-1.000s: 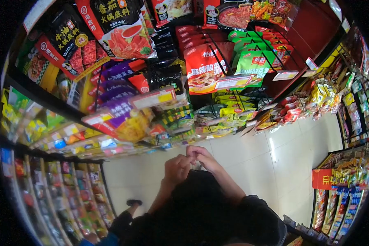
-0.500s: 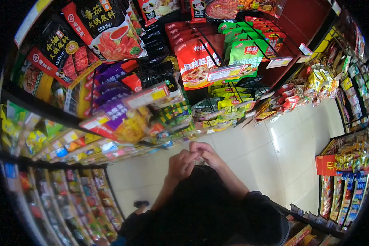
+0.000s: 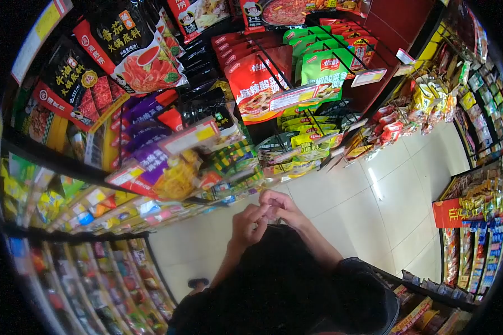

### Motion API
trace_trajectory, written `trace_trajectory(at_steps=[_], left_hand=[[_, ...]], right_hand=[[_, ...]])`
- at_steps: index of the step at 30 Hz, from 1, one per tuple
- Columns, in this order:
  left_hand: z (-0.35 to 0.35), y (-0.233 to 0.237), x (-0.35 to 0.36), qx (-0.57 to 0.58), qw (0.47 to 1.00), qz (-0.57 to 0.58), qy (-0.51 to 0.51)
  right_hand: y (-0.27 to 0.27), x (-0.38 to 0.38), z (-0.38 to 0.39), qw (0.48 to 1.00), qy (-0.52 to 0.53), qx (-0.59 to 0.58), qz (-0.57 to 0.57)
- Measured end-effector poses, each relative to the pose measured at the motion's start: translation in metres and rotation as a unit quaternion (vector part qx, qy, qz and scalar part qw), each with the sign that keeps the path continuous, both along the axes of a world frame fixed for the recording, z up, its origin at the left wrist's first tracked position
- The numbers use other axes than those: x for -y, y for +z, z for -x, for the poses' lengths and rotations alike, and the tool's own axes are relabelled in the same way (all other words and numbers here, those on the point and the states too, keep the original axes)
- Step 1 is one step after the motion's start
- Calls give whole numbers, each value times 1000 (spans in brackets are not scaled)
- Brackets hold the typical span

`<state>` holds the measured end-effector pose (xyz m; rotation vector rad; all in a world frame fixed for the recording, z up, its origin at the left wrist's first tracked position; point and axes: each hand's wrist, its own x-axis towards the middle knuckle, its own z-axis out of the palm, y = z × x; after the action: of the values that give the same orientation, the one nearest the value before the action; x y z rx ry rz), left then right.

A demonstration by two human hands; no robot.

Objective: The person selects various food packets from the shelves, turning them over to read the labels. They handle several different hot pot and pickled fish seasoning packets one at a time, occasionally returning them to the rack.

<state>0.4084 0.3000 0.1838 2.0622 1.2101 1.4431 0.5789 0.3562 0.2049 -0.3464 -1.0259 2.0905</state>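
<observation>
In the middle of the head view my left hand [image 3: 248,225] and my right hand [image 3: 282,208] meet in front of my chest. Both have curled fingers, with the fingertips pinched together and touching the other hand. Whatever lies between them, if anything, is too small and hidden to make out. Beyond the hands, apart from them, hang red seasoning pouches [image 3: 258,89], green pouches [image 3: 322,75] and yellow pouches [image 3: 313,146]. Purple pouches [image 3: 161,167] hang to the left, behind price tags.
Black hot pot base packets [image 3: 134,47] fill the upper left shelf. Blurred shelves of small packets [image 3: 95,273] stand at lower left. A pale tiled floor [image 3: 352,218] runs below. On the right are more racks and a red carton [image 3: 448,213].
The view has shifted slightly, so the shelves sit a little further left. My hands stay together at the same place, with the right fingers slightly more raised and bent.
</observation>
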Motion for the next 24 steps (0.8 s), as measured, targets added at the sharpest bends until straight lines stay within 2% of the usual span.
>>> trace_trajectory(at_steps=[4,8,11,17,20,24], left_hand=[[-3,4,-2,-2,1000,-7,-17],[-8,6,-6,-26,999,13,-40],[-18,9,-6,9,999,-20,-33],[-24,16,-3,17,999,40,-25],[-29,18,-5,90,994,34,-57],[-28,15,-3,137,982,93,-96]], right_hand=[[3,-1,-5,1000,4,16,-5],[-5,-5,-14,997,-1,43,-69],[-3,-9,-17,995,3,40,-94],[-1,-11,-18,993,-15,40,-109],[4,-12,-17,994,-21,40,-97],[-3,-13,-16,992,-47,55,-103]])
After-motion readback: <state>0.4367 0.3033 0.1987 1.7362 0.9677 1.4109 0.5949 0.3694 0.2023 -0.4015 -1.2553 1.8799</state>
